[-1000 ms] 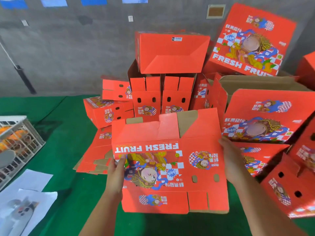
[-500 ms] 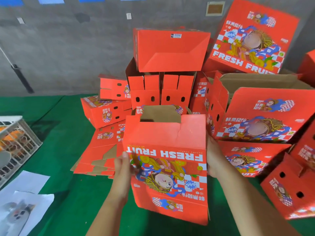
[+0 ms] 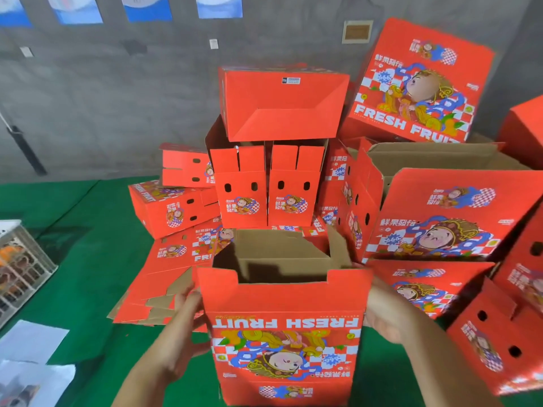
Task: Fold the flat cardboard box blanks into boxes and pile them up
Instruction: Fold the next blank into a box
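A heap of folded red fruit boxes (image 3: 293, 160) rose against the grey wall (image 3: 102, 98) at the back of the green desk (image 3: 73, 230), with flat blanks (image 3: 173, 274) fanned out at its left foot. In front, a half-opened box (image 3: 283, 333) stood upright with its brown inside showing, print upside down. Left hand (image 3: 183, 327) pressed its left side with fingers spread; right hand (image 3: 385, 312), blurred, held its right side, grip unclear.
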The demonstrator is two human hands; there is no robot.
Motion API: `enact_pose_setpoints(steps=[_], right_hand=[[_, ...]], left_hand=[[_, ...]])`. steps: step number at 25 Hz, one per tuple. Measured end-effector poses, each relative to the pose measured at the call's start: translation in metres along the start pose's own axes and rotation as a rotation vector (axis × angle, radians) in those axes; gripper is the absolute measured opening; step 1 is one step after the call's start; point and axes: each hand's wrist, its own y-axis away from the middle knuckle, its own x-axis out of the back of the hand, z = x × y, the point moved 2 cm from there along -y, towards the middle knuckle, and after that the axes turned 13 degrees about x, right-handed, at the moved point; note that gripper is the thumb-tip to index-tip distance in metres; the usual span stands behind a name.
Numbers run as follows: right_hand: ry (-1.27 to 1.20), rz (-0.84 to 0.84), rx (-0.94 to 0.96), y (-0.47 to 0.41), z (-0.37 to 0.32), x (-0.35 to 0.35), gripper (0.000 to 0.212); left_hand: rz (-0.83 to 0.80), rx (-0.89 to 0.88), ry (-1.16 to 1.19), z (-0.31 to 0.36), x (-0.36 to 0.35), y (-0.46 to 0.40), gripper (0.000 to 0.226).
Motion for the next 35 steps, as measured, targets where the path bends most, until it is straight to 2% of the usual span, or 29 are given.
enact_pose_setpoints(steps=[2, 5, 7, 9, 12, 13, 15, 17, 19, 22, 24, 26, 28, 29, 31, 32, 33, 34, 35], right_hand=[[-0.006, 0.082, -0.028, 0.001, 0.005, 0.004, 0.03], [-0.011, 0.215, -0.042, 0.0, 0.011, 0.008, 0.025], [-0.005, 0.265, -0.03, -0.001, 0.016, 0.011, 0.024], [-0.041, 0.306, 0.005, 0.0, 0.021, 0.011, 0.024], [-0.152, 0.378, 0.116, 0.005, 0.019, 0.005, 0.017], [-0.164, 0.399, 0.154, 0.005, 0.018, 0.002, 0.017], [-0.157, 0.437, 0.216, 0.006, 0.017, -0.004, 0.018], [-0.175, 0.462, 0.258, 0.006, 0.017, -0.01, 0.024], [-0.179, 0.485, 0.309, 0.008, 0.014, -0.013, 0.032], [-0.083, 0.541, 0.462, 0.009, 0.01, -0.011, 0.038], [0.031, 0.557, 0.563, 0.009, 0.011, -0.01, 0.038], [0.33, 0.574, 0.692, 0.012, 0.01, -0.011, 0.05], [0.753, 0.628, 0.88, 0.015, 0.003, -0.016, 0.06], [0.872, 0.64, 0.977, 0.017, -0.003, -0.023, 0.057], [0.97, 0.508, 1.087, 0.019, -0.012, -0.042, 0.04], [1.023, 0.371, 1.052, 0.018, -0.015, -0.054, 0.037], [1.113, 0.224, 0.921, 0.015, -0.015, -0.062, 0.046], [1.206, 0.093, 0.734, 0.01, -0.012, -0.065, 0.061], [1.254, 0.014, 0.541, 0.003, -0.009, -0.062, 0.075]], left_hand=[[-0.046, 0.039, 0.005, 0.009, 0.0, 0.005, 0.056], [-0.151, 0.111, 0.008, 0.014, 0.001, 0.008, 0.071], [-0.136, 0.142, -0.011, 0.015, 0.005, 0.011, 0.084], [-0.034, 0.042, -0.143, 0.017, 0.005, 0.015, 0.098], [0.154, -0.305, -0.29, 0.026, -0.005, 0.014, 0.071], [0.26, -0.413, -0.338, 0.027, -0.007, 0.012, 0.07], [0.435, -0.501, -0.33, 0.028, -0.014, 0.011, 0.072], [0.536, -0.576, -0.315, 0.026, -0.023, 0.013, 0.059], [0.66, -0.654, -0.412, 0.022, -0.031, 0.013, 0.044], [0.744, -0.621, -0.506, 0.019, -0.037, 0.009, 0.04], [0.824, -0.576, -0.696, 0.018, -0.044, 0.009, 0.065], [0.87, -0.588, -0.844, 0.018, -0.05, 0.007, 0.079], [0.898, -0.629, -0.878, 0.019, -0.051, 0.004, 0.077], [0.9, -0.651, -0.872, 0.02, -0.05, 0.004, 0.072], [0.87, -0.733, -0.848, 0.02, -0.049, 0.004, 0.048], [0.845, -0.782, -0.852, 0.019, -0.047, 0.005, 0.032], [0.788, -0.818, -0.856, 0.017, -0.045, 0.006, 0.031], [0.687, -0.826, -0.856, 0.015, -0.043, 0.006, 0.039], [0.566, -0.819, -0.839, 0.013, -0.042, 0.006, 0.038]])
